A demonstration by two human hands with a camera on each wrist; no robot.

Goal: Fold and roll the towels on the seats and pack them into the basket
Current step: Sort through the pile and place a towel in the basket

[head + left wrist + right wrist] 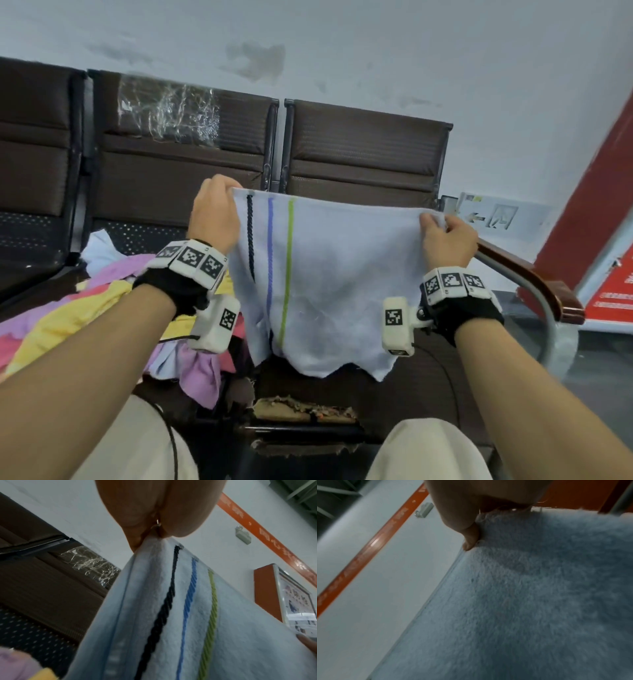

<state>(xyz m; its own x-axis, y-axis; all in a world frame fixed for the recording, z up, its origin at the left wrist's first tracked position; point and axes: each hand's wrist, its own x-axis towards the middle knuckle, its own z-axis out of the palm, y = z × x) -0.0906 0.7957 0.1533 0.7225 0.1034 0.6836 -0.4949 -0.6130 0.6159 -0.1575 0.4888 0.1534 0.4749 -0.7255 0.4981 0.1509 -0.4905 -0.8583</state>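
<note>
Towel in hand: we hold one pale blue towel [329, 284] up in the air over the seat at 12 o'clock, spread flat between our hands, its lower edge hanging in ragged points.
Left grip: our left hand [214, 214] pinches the top corner at 10 o'clock, fingers curled over the hem just beside the stripes.
Right grip: our right hand [447, 241] pinches the opposite top corner at 2 o'clock.
Handling: we judge the cloth light, soft and limp; it sags between the corners, so it needs both corners held taut, and laying it flat on a seat will help the fold.
Stripes: three, one dark, one blue, one green [287, 270], running down near the left edge.
Other towels: a loose heap of coloured towels [113, 294] on the seat at 9 o'clock; pink, yellow, purple and pale blue show, the count unclear.
Seats: three brown seat backs [366, 154] in a row.
Basket: not in view.
</note>
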